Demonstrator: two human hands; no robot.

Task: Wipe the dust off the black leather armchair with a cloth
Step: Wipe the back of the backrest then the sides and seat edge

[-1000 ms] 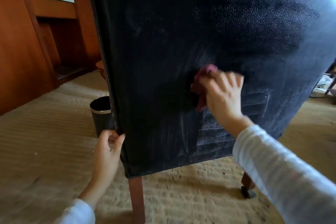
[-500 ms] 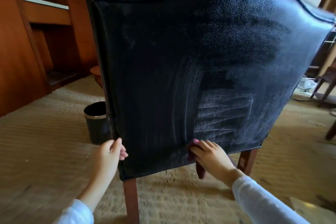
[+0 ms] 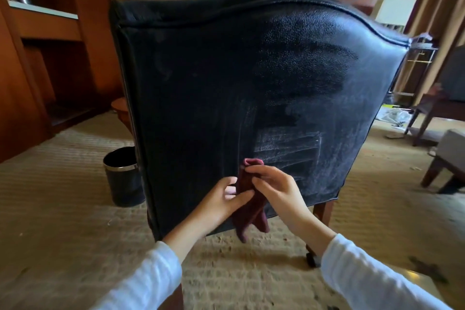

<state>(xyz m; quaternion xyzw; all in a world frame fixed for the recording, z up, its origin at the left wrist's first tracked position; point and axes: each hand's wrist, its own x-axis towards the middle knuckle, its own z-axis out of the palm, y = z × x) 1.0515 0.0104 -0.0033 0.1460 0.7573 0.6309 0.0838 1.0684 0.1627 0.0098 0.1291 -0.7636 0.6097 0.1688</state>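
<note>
Right in front of the lower back of the black leather armchair (image 3: 201,78), both hands meet on a dark red cloth (image 3: 251,216). The left hand (image 3: 219,200) pinches its middle between thumb and fingers, and the right hand (image 3: 275,187) grips near the folded top. The cloth's loose end hangs down. Pale dust streaks mark the leather above the hands. A black waste bin (image 3: 123,178) stands on the carpet (image 3: 50,221) beside the chair.

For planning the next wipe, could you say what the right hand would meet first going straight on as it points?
The right hand pinches the cloth; beyond it, probably the armchair's back, though depth is unclear.
</note>
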